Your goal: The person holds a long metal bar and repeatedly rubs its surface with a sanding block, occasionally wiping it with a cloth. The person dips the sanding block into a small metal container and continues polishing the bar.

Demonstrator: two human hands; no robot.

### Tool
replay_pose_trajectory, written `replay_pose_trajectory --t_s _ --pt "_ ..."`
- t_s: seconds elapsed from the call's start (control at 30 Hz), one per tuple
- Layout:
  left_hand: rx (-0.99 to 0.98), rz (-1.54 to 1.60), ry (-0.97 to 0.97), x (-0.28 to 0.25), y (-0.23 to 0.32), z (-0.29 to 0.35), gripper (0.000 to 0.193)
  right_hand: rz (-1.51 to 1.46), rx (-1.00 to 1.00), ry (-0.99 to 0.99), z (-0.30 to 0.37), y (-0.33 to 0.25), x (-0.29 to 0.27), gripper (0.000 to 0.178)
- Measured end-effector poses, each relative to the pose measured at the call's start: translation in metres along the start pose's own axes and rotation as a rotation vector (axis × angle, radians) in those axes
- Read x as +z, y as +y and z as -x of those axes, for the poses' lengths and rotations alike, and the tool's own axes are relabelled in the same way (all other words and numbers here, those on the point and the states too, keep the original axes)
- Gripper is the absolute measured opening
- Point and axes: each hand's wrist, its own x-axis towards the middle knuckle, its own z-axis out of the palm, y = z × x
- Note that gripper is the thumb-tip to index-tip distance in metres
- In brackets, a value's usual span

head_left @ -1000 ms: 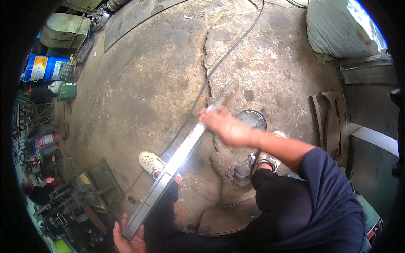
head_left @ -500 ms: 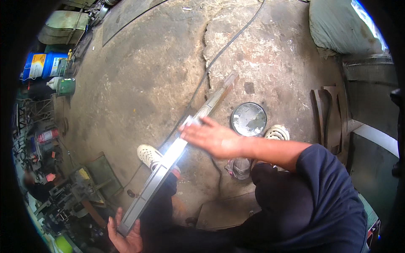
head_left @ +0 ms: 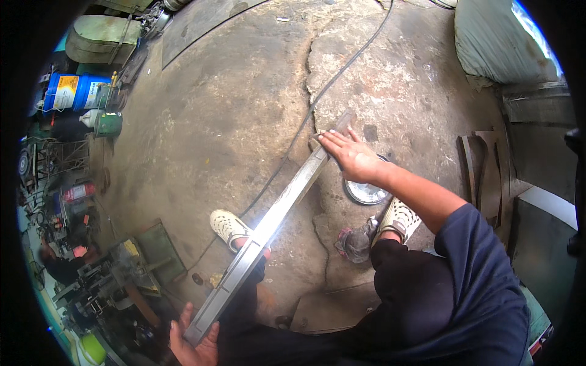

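Long silver metal bar (head_left: pixel 268 227) held slantwise, lower left to upper centre of the frame.
Its lower end is clasped by the left hand (head_left: pixel 194 349), fingers and thumb on opposite sides; its upper part is covered by the flat right hand (head_left: pixel 355 161), fingers together, and whether anything is gripped beneath cannot be told. A bright sheen is seen mid-bar, duller metal toward the top; how much is done or left cannot be judged. At upper left, an orange-and-white printed label (head_left: pixel 65 93) is carried by a blue plastic bucket (head_left: pixel 78 91).
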Motion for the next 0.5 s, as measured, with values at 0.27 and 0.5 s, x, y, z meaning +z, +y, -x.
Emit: replay_pose_trajectory --t_s 0.27,0.5 --pt "-0.003 -0.052 -0.031 -0.006 -0.003 -0.003 0.059 -0.135 -0.254 -0.13 -0.001 -0.055 -0.015 0.064" --pt "0.024 -0.107 -0.018 -0.022 -0.006 -0.015 0.057 -0.103 -0.201 -0.154 -0.005 -0.038 -0.009 0.069"
